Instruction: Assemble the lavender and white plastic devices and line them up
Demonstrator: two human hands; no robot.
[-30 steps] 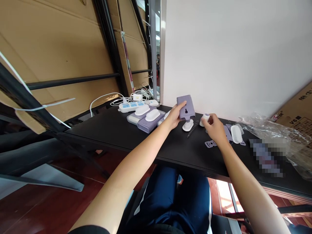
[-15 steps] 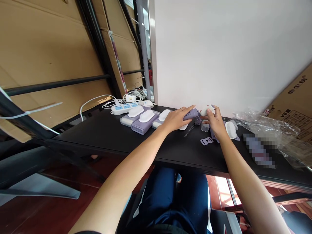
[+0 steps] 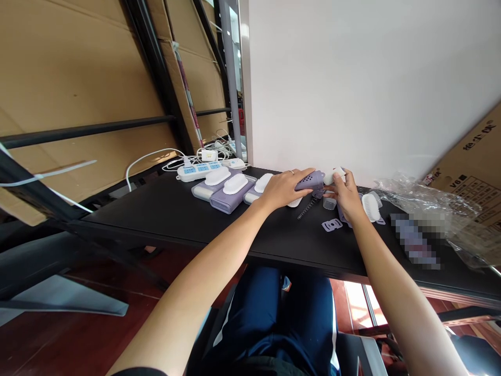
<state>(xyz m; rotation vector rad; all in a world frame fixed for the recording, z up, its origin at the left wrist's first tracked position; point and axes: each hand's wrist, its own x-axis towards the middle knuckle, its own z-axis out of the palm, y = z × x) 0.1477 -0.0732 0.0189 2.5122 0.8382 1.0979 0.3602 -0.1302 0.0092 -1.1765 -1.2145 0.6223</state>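
Grip of the left hand (image 3: 284,189) is closed around a purple casing (image 3: 311,181), with the fingers lying across it and a ring on one finger. Small holes dot the casing, which is held tilted just above the black surface (image 3: 156,209), near the wall (image 3: 352,89). The right hand (image 3: 346,196) pinches a white cap (image 3: 335,175) between its fingertips. The cap sits at the casing's end, touching it or just beside it; the view doesn't settle which.

Below the hands lie a loose spring (image 3: 307,208), a small clear cup (image 3: 329,202) and a flat purple bracket (image 3: 332,225). A white oval piece (image 3: 295,202) shows just under the left hand, and a white brush-shaped piece (image 3: 370,207) lies beside the right hand.

Further left, three purple-and-white units stand in a row; the nearest to the hands is (image 3: 254,196), the middle one (image 3: 230,198) and the farthest (image 3: 203,190). Beyond them is a white power strip (image 3: 193,172) with tangled white cables (image 3: 156,159). To the right are a clear plastic bag (image 3: 425,203), a blurred patch (image 3: 415,241) and a cardboard box (image 3: 469,162) at the frame's edge.
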